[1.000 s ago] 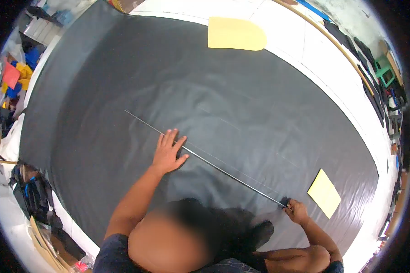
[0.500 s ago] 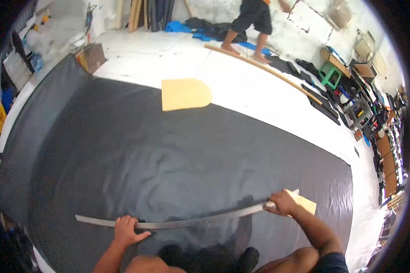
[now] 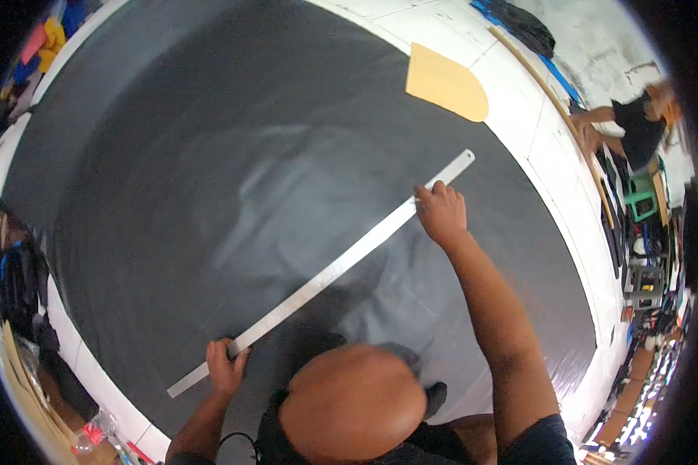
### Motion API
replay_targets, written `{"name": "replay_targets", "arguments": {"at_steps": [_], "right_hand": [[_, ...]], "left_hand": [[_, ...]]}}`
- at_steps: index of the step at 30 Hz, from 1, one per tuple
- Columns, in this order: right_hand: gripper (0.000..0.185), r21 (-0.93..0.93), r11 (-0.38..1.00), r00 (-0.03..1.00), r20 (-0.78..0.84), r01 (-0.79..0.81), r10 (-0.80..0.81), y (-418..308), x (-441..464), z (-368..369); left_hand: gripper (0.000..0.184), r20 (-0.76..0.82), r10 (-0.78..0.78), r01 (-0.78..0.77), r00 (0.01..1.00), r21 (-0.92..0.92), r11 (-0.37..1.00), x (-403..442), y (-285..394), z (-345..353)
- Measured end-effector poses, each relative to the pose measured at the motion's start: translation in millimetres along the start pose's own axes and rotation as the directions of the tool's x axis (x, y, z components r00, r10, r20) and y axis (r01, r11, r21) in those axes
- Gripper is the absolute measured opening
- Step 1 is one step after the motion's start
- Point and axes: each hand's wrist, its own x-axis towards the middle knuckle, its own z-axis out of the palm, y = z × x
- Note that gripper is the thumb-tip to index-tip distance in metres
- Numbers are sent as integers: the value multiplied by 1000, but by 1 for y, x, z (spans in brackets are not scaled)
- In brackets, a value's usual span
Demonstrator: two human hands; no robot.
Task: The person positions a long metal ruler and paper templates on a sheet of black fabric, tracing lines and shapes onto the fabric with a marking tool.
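A long metal ruler [image 3: 329, 275] lies slantwise across a large sheet of shiny black material [image 3: 171, 194]. Near its lower left end, my left hand [image 3: 226, 367] grips it, thumb on one side and fingers on the other. My right hand [image 3: 444, 213] is closed on the ruler near its upper right end, which has a hole. A small pale bit shows at the right fingertips, too small to name. Right of the ruler's middle, a faint thin line [image 3: 419, 301] marks the black sheet.
A yellow piece with one rounded end [image 3: 446, 84] overlaps the sheet's far edge. Beyond are white floor tiles [image 3: 512, 116], a long pole [image 3: 547, 85] and a green stool [image 3: 641, 198]. Another person [image 3: 636, 128] is at the right. My bare knee [image 3: 353, 403] is in front.
The view has turned and tilted down. The ruler now slants up to the right, and my right hand sits farther from its end. The yellow piece near my right hand no longer shows.
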Motion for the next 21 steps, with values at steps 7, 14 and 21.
{"name": "replay_targets", "arguments": {"at_steps": [7, 14, 21], "right_hand": [[61, 36, 994, 974, 202, -108, 98, -61, 32, 7], [54, 300, 952, 995, -96, 60, -32, -75, 21, 72], [51, 278, 948, 961, -267, 154, -78, -110, 0, 81]], "left_hand": [[41, -55, -117, 117, 992, 5, 993, -4, -18, -5], [48, -111, -174, 185, 978, 97, 978, -11, -11, 12], [41, -232, -122, 175, 965, 226, 958, -6, 2, 13]]}}
